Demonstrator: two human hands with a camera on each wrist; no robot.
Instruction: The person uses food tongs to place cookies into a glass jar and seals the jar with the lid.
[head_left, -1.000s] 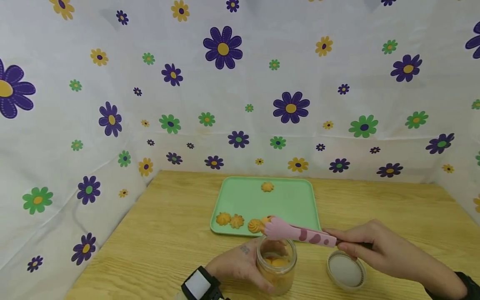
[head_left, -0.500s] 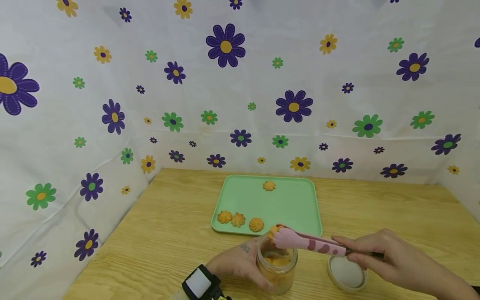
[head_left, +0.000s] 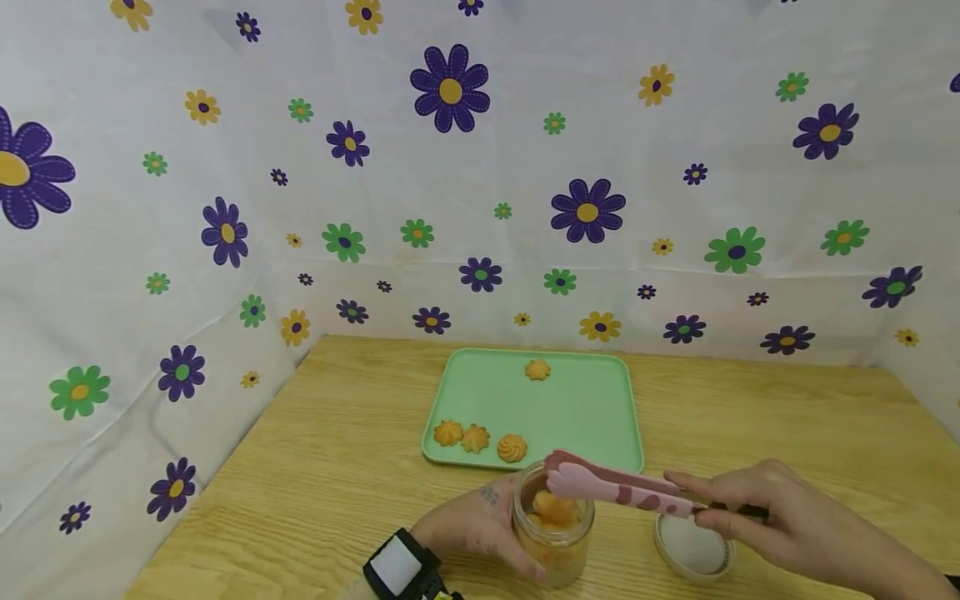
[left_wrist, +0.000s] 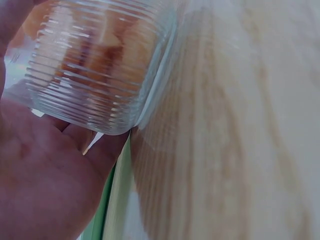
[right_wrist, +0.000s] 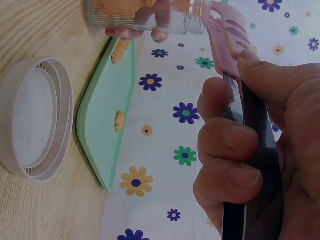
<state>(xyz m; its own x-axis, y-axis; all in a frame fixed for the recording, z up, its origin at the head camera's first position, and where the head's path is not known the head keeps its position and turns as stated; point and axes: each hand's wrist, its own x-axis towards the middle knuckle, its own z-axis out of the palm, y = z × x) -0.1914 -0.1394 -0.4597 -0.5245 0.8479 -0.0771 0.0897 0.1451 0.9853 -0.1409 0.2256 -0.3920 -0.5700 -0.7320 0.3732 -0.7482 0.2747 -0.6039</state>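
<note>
My left hand (head_left: 483, 525) grips a ribbed glass jar (head_left: 558, 562) that stands on the table. Several cookies show through its wall in the left wrist view, and one cookie (head_left: 555, 507) lies on top, just inside the mouth. My right hand (head_left: 757, 517) holds pink paw-shaped tongs (head_left: 626, 490) by their dark handle, thumb and fingers wrapped around it in the right wrist view. The tongs' paw tips are parted over the jar's rim, with no cookie between them. Behind the jar, a green tray (head_left: 585, 408) bears several swirled cookies.
A round pale lid (head_left: 693, 546) lies on the wooden table (head_left: 330, 467), right of the jar and under the right hand. A flower-printed white cloth (head_left: 420, 167) walls in the back and sides. One cookie (head_left: 537, 370) sits at the tray's far edge.
The tongs, gripping a cookie, came from the tray's front edge to above the jar. They have since parted, and that cookie is down in the jar's mouth. The left hand stays on the jar.
</note>
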